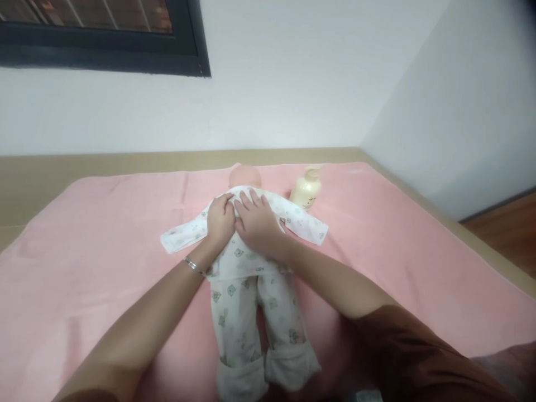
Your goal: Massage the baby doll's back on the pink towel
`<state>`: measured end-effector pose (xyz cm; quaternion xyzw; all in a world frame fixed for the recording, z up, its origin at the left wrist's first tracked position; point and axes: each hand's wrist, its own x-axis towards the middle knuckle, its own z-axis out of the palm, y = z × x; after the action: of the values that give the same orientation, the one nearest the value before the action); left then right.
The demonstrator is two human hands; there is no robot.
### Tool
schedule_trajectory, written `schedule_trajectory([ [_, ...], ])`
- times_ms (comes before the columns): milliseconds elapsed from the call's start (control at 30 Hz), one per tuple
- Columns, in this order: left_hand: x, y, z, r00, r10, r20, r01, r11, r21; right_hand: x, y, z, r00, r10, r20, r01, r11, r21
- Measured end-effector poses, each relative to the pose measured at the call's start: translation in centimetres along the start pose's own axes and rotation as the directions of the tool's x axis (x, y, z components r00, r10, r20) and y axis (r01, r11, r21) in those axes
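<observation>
A baby doll (245, 176) lies stretched out in the middle of a pink mat (109, 245), its bald head away from me. It wears a white long-sleeved shirt (238, 262) with a small green print, and matching trousers (237, 318) with turned-up cuffs. Near the collar, on the left side of the chest, my left hand (221, 220) has its fingers curled on the shirt cloth. My right hand (257, 220) rests flat beside it on the upper chest, fingers spread. Both sleeves lie out to the sides. The doll's face is not visible.
A cream pump bottle (306, 190) stands on the mat just beyond the right sleeve. A tan border (125, 162) runs around the mat, against a white wall (285, 84). A dark-framed window (184, 44) is at upper left, and brown wood flooring (502, 229) shows at right.
</observation>
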<state>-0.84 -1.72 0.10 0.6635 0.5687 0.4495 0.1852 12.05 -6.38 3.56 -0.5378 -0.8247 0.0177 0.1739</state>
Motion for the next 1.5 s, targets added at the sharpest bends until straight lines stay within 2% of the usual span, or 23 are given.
schedule_trajectory([
  [100,0.0,0.1,0.1,1.0,0.02,0.013,-0.021,0.999,0.037,1.3,2.0,-0.1,0.999,0.023,0.029,-0.026,0.994,0.105],
  [233,0.1,0.9,-0.1,0.997,0.042,0.071,-0.055,0.98,0.193,2.6,4.1,0.1,0.972,0.235,0.023,-0.235,0.954,0.186],
  [333,-0.3,1.7,-0.2,0.987,0.074,0.144,-0.118,0.938,0.326,2.7,4.4,0.0,0.955,0.294,0.049,-0.297,0.932,0.205],
  [433,-1.2,2.4,0.1,0.974,0.131,0.186,-0.199,0.889,0.413,2.6,4.2,-0.6,0.961,0.273,0.053,-0.278,0.944,0.178],
  [533,-2.1,2.7,0.6,0.965,0.183,0.188,-0.247,0.873,0.421,2.5,4.0,-1.4,0.968,0.247,0.051,-0.252,0.957,0.144],
  [633,-2.1,2.6,0.6,0.97,0.144,0.198,-0.213,0.896,0.389,2.1,3.3,-1.7,0.97,0.24,0.047,-0.242,0.968,0.059],
  [733,-0.9,2.3,0.0,0.971,0.083,0.223,-0.159,0.925,0.346,1.0,1.6,-1.6,0.976,0.216,0.025,-0.212,0.972,-0.1],
  [867,0.9,1.7,-0.8,0.971,0.082,0.225,-0.146,0.947,0.288,-0.3,-0.2,-1.4,0.989,0.142,0.039,-0.128,0.959,-0.254],
  [1000,0.4,2.2,-0.8,0.964,0.089,0.25,-0.178,0.915,0.363,0.6,0.9,-1.7,0.992,0.115,0.052,-0.106,0.983,-0.15],
  [1167,-1.9,4.1,-0.6,0.937,0.174,0.301,-0.298,0.849,0.437,2.5,3.6,-2.2,0.954,0.284,0.092,-0.289,0.956,0.053],
  [1300,-1.2,4.1,-1.2,0.943,0.096,0.32,-0.215,0.908,0.36,2.2,3.4,-2.8,0.956,0.265,0.127,-0.271,0.962,0.029],
  [1500,1.9,1.8,-2.0,0.958,-0.032,0.283,-0.049,0.961,0.272,0.5,1.0,-3.6,0.979,0.135,0.151,-0.115,0.984,-0.135],
])
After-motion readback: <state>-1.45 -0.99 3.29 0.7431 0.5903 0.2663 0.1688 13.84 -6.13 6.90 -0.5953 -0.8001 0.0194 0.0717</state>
